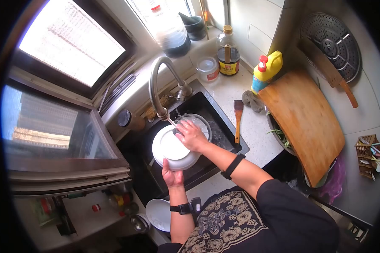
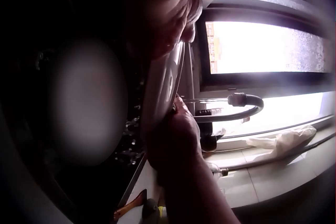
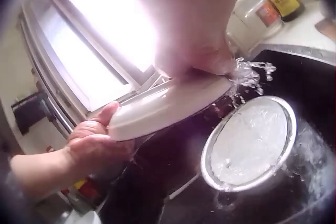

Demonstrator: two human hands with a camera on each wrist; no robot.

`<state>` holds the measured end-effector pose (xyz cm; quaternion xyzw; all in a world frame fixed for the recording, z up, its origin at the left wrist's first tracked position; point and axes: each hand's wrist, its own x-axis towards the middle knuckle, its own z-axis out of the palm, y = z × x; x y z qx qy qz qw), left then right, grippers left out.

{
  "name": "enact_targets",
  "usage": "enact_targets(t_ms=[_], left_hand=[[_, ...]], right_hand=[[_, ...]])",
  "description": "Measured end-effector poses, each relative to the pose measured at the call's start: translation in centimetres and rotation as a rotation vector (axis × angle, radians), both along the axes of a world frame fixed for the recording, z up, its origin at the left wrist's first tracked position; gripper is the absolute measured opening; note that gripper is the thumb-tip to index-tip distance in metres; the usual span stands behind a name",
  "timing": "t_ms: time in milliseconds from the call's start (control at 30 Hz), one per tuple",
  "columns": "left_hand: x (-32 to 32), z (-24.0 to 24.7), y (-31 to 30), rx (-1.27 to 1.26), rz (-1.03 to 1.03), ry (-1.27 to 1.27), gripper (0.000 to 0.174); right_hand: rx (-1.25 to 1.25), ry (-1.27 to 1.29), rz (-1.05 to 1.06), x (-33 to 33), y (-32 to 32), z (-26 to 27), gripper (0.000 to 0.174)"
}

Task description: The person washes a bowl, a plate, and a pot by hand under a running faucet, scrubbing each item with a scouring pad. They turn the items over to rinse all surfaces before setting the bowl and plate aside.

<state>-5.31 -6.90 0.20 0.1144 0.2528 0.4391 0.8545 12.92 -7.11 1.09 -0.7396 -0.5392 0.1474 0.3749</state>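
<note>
Over the sink [image 1: 156, 177], a white plate [image 1: 164, 145] is held tilted under the arched faucet [image 1: 154, 90]. My left hand [image 1: 172, 175] grips its near rim, thumb on the upper face and fingers beneath. My right hand [image 1: 191, 135] presses on that face, with a small dark scrubbing pad [image 1: 176, 131] partly hidden under its fingers. In the right wrist view, water splashes off the plate's edge beside the right hand [image 3: 202, 58]. Below sits a shiny-rimmed bowl [image 3: 207, 169] filled with water.
Right of the sink, a wooden spatula [image 1: 238, 120] lies on the counter near a yellow detergent bottle [image 1: 268, 69]. A large cutting board [image 1: 306, 122] covers part of a pot. Behind stand a sauce bottle [image 1: 228, 52] and a lidded tub [image 1: 207, 69]. Another white plate [image 1: 158, 214] is at the near left.
</note>
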Motion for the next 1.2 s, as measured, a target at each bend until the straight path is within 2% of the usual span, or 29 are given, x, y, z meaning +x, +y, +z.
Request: enact_targets(t_ms=[67, 167, 233, 267, 333, 367, 400, 433, 500, 567, 633, 667, 833, 867, 900, 967, 1000, 1067, 1100, 1167, 1200], left_hand=[[0.2, 0.1, 0.3, -0.027, 0.059, 0.004, 0.052], [0.1, -0.6, 1.2, -0.047, 0.082, -0.048, 0.055], [-0.7, -2.1, 1.9, -0.090, 0.036, -0.152, 0.056], [-1.3, -2.8, 2.1, -0.128, -0.006, -0.228, 0.056], [-1.8, -3.0, 2.0, -0.205, -0.029, -0.345, 0.057], [-1.7, -2.4, 1.6, -0.164, 0.008, -0.250, 0.057], [-1.5, -1.7, 1.4, -0.124, 0.045, -0.154, 0.057], [-1.3, -1.0, 1.2, -0.083, 0.086, -0.063, 0.057], [-1.6, -0.5, 0.8, -0.046, 0.092, -0.045, 0.056], [-2.0, -0.8, 0.6, -0.038, 0.061, -0.068, 0.054], [-1.5, -1.4, 0.5, -0.015, 0.032, -0.056, 0.054], [-1.1, -1.7, 0.4, -0.021, 0.016, -0.063, 0.054], [-0.2, -3.5, 0.1, -0.111, -0.146, 0.096, 0.053], [-0.2, -3.7, 0.4, -0.235, -0.248, 0.326, 0.047], [-0.7, -5.0, 0.6, -0.176, -0.357, 0.547, 0.055], [0.4, -1.9, 0.6, -0.165, -0.349, 0.511, 0.069], [1.0, 0.1, 0.8, -0.137, -0.358, 0.443, 0.074], [1.4, 2.3, 1.9, -0.077, -0.414, 0.264, 0.082], [1.3, 2.4, 2.6, -0.037, -0.453, 0.099, 0.079], [2.6, 3.5, 2.8, -0.016, -0.381, 0.148, 0.064], [2.7, 1.8, 2.9, -0.034, -0.285, 0.208, 0.042]], right_hand=[[0.127, 0.266, -0.049, -0.7, -0.4, -2.5, 0.037], [0.238, 0.060, 0.010, -3.3, -3.6, -1.7, 0.037], [0.270, -0.083, 0.178, -5.2, -5.7, 0.7, 0.038], [0.234, -0.056, 0.286, -5.5, -6.5, 2.7, 0.038], [0.286, -0.074, 0.301, -5.6, -6.2, 2.2, 0.040], [0.313, -0.082, 0.311, -5.7, -6.0, 2.2, 0.041], [0.249, -0.089, 0.215, -4.5, -5.2, 1.9, 0.039], [0.309, -0.063, 0.077, -3.7, -4.6, 1.4, 0.037], [0.266, 0.252, -0.233, -2.5, -2.0, -1.4, 0.037], [0.024, 1.157, -0.323, 0.4, 0.0, -2.1, 0.038], [-0.031, 1.855, 0.014, 2.5, -1.3, 0.4, 0.037], [-0.018, 1.870, 0.076, 2.6, -1.4, 0.9, 0.034], [-0.009, 1.644, 0.181, 3.5, -0.9, 2.1, 0.035], [-0.001, 1.588, 0.200, 3.7, -0.8, 2.1, 0.036], [-0.022, 1.356, 0.214, 3.6, -0.7, 1.8, 0.035], [-0.058, 0.892, 0.237, 3.4, -0.6, 0.8, 0.032], [-0.128, 0.565, 0.257, 3.3, -1.7, 3.9, 0.033], [-0.059, 0.323, 0.480, 2.6, -2.6, 3.9, 0.030], [-0.004, 0.203, 0.613, 2.5, -3.5, 4.6, 0.030], [0.148, -0.083, 0.703, 1.7, -4.7, 3.5, 0.030], [0.081, -0.111, 0.729, 1.7, -5.2, 3.0, 0.032]])
